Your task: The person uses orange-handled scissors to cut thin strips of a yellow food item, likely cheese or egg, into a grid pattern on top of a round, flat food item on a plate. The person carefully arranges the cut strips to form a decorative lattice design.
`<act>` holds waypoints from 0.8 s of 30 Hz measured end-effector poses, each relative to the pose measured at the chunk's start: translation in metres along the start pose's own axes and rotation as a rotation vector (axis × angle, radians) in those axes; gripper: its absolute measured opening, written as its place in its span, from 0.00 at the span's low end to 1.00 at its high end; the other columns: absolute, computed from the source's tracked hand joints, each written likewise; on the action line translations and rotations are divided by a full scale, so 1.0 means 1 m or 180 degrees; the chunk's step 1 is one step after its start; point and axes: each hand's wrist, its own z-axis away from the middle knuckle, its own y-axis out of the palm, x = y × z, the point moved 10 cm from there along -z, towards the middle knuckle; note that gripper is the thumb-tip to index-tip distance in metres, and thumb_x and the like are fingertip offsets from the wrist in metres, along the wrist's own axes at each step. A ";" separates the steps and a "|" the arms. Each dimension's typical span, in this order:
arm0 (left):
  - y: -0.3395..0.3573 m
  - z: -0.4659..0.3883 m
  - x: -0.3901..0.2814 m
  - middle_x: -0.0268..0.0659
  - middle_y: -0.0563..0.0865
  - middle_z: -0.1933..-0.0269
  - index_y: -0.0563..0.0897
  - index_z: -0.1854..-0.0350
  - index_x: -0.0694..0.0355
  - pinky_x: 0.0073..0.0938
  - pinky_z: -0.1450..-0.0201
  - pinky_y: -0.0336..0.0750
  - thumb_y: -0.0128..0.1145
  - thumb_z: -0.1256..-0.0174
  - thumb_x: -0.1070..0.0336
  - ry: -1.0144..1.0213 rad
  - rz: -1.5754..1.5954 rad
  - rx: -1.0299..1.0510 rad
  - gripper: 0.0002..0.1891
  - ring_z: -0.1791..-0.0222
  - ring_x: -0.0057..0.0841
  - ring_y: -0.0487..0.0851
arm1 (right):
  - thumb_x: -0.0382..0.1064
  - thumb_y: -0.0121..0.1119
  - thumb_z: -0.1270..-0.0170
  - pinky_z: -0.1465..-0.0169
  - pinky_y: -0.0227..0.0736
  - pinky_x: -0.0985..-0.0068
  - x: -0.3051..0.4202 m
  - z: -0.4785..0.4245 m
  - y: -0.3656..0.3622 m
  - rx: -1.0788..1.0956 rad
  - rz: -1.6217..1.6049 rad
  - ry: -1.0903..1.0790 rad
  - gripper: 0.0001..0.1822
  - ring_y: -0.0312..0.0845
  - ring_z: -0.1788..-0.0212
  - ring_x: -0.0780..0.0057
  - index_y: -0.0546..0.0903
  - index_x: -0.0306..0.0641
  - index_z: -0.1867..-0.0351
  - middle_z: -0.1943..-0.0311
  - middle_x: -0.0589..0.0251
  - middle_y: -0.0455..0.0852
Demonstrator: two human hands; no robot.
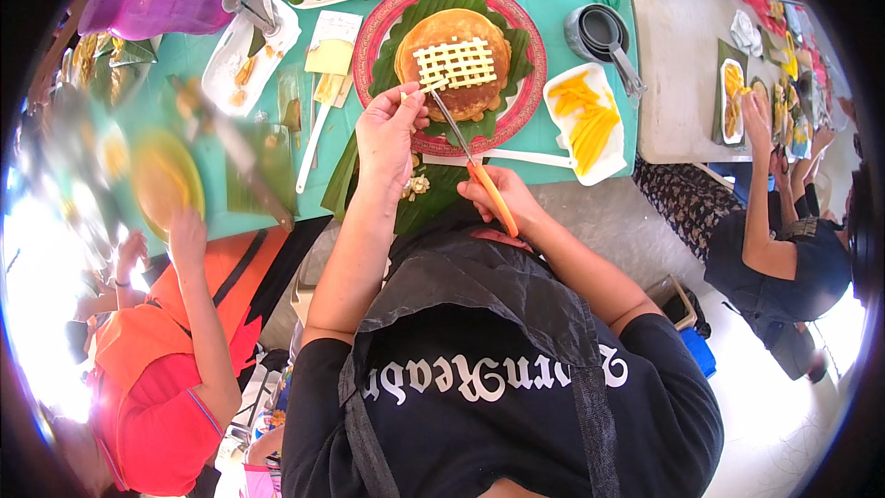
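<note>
Pancakes lie stacked on a green leaf over a red-rimmed plate. Pale yellow strips form a woven lattice on top. My left hand pinches a small pale strip at the lattice's near left corner. My right hand holds orange-handled scissors, whose blades reach to the strip by my left fingertips; whether the blades are apart is unclear.
Right of the plate sit a white tray of yellow strips and dark measuring cups. To the left are a white-handled spatula, a white dish and a purple bottle. People work at both sides; one at left holds a yellow plate.
</note>
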 end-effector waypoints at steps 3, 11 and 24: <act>-0.001 -0.002 0.001 0.35 0.84 0.64 0.79 0.51 0.70 0.18 0.65 0.75 0.61 0.36 0.74 -0.0008 -0.0013 0.0044 0.12 0.68 0.19 0.80 | 0.44 0.65 0.38 0.80 0.61 0.84 0.004 0.002 0.001 0.0035 0.0016 0.0008 0.13 0.66 0.85 0.85 0.75 0.37 0.68 0.84 0.73 0.71; -0.001 -0.003 -0.003 0.33 0.84 0.65 0.82 0.54 0.69 0.17 0.66 0.76 0.61 0.36 0.72 0.0006 -0.0328 0.0058 0.10 0.69 0.16 0.80 | 0.44 0.65 0.38 0.80 0.60 0.85 0.001 0.002 0.000 0.0013 0.0046 0.0107 0.13 0.65 0.84 0.86 0.75 0.37 0.68 0.83 0.73 0.71; -0.001 -0.003 -0.007 0.33 0.84 0.66 0.81 0.54 0.68 0.17 0.67 0.77 0.61 0.36 0.73 0.0064 -0.0468 -0.0051 0.10 0.70 0.16 0.81 | 0.43 0.64 0.38 0.80 0.60 0.85 -0.006 0.000 0.003 0.0074 -0.0015 0.0171 0.13 0.64 0.85 0.86 0.75 0.38 0.69 0.83 0.74 0.71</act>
